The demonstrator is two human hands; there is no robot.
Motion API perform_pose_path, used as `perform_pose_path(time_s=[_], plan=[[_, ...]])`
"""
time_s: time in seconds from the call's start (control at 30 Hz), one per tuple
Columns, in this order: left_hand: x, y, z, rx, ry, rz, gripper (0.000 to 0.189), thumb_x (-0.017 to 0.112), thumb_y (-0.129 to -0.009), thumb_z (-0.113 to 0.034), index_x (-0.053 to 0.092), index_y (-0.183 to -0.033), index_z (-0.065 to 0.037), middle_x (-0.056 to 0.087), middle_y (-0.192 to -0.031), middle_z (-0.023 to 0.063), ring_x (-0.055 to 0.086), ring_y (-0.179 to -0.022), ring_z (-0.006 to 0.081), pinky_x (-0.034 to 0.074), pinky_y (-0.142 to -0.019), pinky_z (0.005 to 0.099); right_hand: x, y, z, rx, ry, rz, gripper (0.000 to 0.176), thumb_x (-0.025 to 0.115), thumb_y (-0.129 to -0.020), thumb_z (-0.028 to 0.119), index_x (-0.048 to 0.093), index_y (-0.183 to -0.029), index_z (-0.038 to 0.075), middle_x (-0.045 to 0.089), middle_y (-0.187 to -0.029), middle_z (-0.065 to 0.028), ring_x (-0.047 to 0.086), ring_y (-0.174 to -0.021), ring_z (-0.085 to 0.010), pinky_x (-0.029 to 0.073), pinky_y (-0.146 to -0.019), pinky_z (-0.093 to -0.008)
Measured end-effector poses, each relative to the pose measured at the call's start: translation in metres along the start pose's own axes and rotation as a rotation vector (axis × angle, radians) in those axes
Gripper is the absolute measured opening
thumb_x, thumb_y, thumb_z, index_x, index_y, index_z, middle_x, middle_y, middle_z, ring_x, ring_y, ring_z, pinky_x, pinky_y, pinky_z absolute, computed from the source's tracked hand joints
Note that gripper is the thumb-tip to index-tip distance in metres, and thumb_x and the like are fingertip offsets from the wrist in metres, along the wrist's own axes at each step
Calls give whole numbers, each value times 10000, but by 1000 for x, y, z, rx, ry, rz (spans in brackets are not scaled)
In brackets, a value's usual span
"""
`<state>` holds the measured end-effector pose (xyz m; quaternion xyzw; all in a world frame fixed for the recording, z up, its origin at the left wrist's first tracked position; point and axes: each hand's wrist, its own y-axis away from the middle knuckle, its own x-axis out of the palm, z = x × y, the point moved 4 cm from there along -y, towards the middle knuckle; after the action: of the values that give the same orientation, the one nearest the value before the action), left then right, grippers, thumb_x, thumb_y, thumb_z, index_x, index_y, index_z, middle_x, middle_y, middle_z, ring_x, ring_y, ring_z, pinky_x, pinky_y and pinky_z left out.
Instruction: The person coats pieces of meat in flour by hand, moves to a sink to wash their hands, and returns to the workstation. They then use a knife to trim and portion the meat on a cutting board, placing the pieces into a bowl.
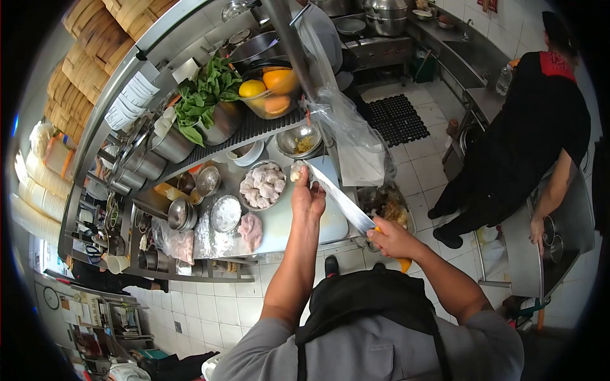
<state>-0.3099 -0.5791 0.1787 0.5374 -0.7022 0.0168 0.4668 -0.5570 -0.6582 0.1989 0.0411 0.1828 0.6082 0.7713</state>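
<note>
My right hand [395, 241] is wrapped round the orange handle of a large knife [343, 202]. Its broad blade slants up and left, with the far end beside my left hand [308, 198]. The left fingers are closed on a small pale lump [296, 170], whose kind I cannot make out. Below the hands is a white cutting board [327, 225]. Just left of my left forearm stands a metal bowl of raw, pale meat pieces [262, 184]. A larger piece of raw meat [250, 232] lies on the counter nearby.
A floury bowl [225, 213] stands farther left. Overhead, a shelf [254, 132] bears leafy greens [206, 98] and a tub of oranges [270, 92]. A plastic bag [349, 133] hangs from the post. At right, a person in black [515, 133] leans over another counter.
</note>
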Motion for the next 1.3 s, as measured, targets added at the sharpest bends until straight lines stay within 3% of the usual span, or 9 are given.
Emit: perform_pose_path(time_s=[0.2,0.3,0.47,0.6,0.7,0.93,1.03,1.13,1.3], plan=[[-4,-5,-12,73,-113,27,222,691,-911,-379,644,-1044,-208,591,-953,-78,466,-866,112,356,-802,338,-14,13,-16,-23,131,7,300,557,-958,298,499,-959,4,604,-767,-172,610,-719,-321,462,-666,-417],[-24,-20,-31,169,-245,227,192,681,-920,-335,640,-1033,-185,595,-959,-65,470,-869,117,358,-798,338,-27,26,-17,-20,233,-1,306,560,-951,304,513,-968,2,616,-804,-210,608,-760,-390,458,-682,-448],[-35,1,-48,187,-466,674,321,635,-867,-123,613,-1171,-22,654,-1123,73,597,-997,178,437,-888,318,-35,43,0,-20,288,-129,276,563,-948,280,523,-961,8,615,-774,-227,608,-748,-420,458,-660,-462],[-34,29,-37,102,-327,726,323,628,-917,-252,594,-1147,-27,644,-1073,87,602,-981,217,458,-906,384,-31,45,19,-114,287,-171,247,568,-948,254,523,-957,12,606,-725,-216,603,-712,-430,448,-622,-463],[-41,29,-28,166,-326,707,311,610,-935,-284,600,-1108,-26,641,-1027,94,600,-970,219,458,-905,386,-28,49,29,-143,290,-157,237,570,-948,244,517,-948,13,599,-711,-212,595,-697,-432,439,-610,-468],[-40,40,-36,287,-394,805,241,599,-827,-243,627,-872,-8,605,-887,134,545,-894,248,428,-874,394,-14,11,11,-87,336,-173,221,563,-941,220,492,-921,12,587,-712,-211,596,-736,-434,441,-641,-492],[-36,54,-43,337,-401,886,257,580,-779,-261,614,-788,-7,590,-843,158,508,-858,274,414,-851,406,4,-23,-30,-82,500,-193,184,551,-925,189,502,-995,27,611,-823,-203,600,-782,-434,458,-687,-523],[-38,61,-50,419,-384,986,244,532,-723,-205,608,-753,25,590,-846,159,523,-838,258,404,-761,334,22,-36,-50,-179,603,-293,247,555,-895,146,494,-1105,32,602,-987,-215,596,-884,-435,471,-767,-530],[-53,70,-56,410,-418,940,231,517,-737,-201,593,-732,17,572,-821,159,509,-814,262,400,-750,340,52,-81,-88,-238,673,-302,359,535,-860,63,454,-1205,7,534,-1111,-270,560,-1014,-453,466,-860,-512]])
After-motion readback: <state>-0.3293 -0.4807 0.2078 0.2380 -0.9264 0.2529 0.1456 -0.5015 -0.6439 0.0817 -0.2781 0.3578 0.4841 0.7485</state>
